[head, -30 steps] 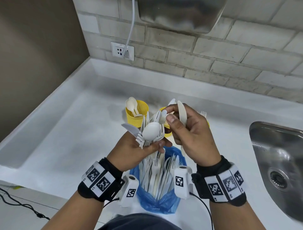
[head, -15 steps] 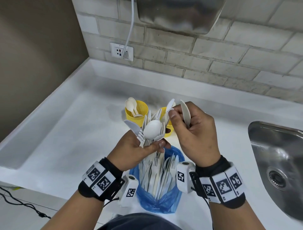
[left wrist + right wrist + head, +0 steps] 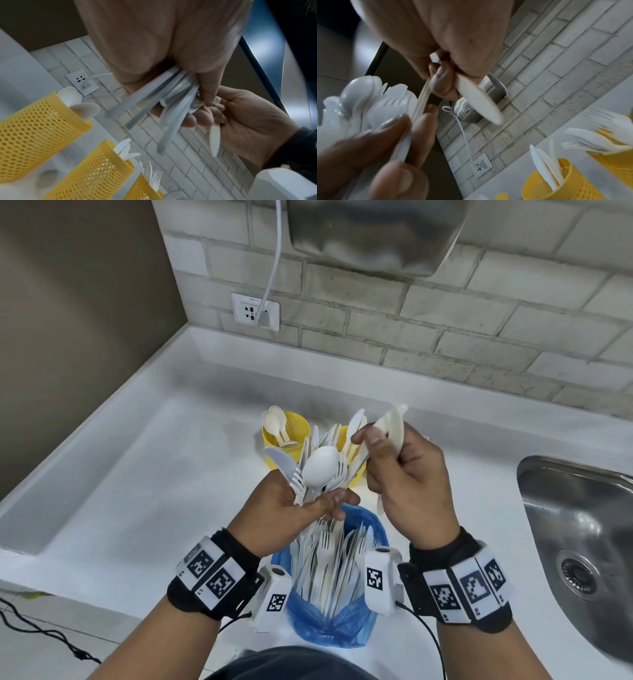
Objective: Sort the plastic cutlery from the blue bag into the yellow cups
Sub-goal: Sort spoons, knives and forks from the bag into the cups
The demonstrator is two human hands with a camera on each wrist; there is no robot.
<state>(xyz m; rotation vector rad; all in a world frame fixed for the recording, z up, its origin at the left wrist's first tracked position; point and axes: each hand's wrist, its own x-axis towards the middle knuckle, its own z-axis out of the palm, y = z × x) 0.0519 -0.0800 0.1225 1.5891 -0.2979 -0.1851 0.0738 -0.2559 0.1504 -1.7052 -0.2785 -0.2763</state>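
My left hand [image 3: 325, 503] grips a bundle of white cutlery [image 3: 320, 467], a spoon, forks and a knife, fanned upward above the blue bag [image 3: 329, 625], which holds many more pieces. My right hand [image 3: 375, 441] is just right of the bundle, fingers curled round a cream knife [image 3: 394, 426]; its thumb and forefinger also pinch a thin cream piece [image 3: 423, 97] at the bundle's edge. Behind stand the yellow mesh cups: one with spoons [image 3: 291, 433], one with knives [image 3: 556, 182], one with forks [image 3: 611, 155]. In the head view the hands hide most of the knife cup and all of the fork cup.
The white counter [image 3: 137, 474] runs into a corner at the left with a raised rim. A steel sink [image 3: 582, 542] is at the right. On the brick wall are a socket [image 3: 255, 311] with a white cable and a steel dispenser [image 3: 376, 234].
My right hand has shifted a little up and to the right with the cream knife, whose blade now tilts further right. The left hand keeps the bundle almost still.
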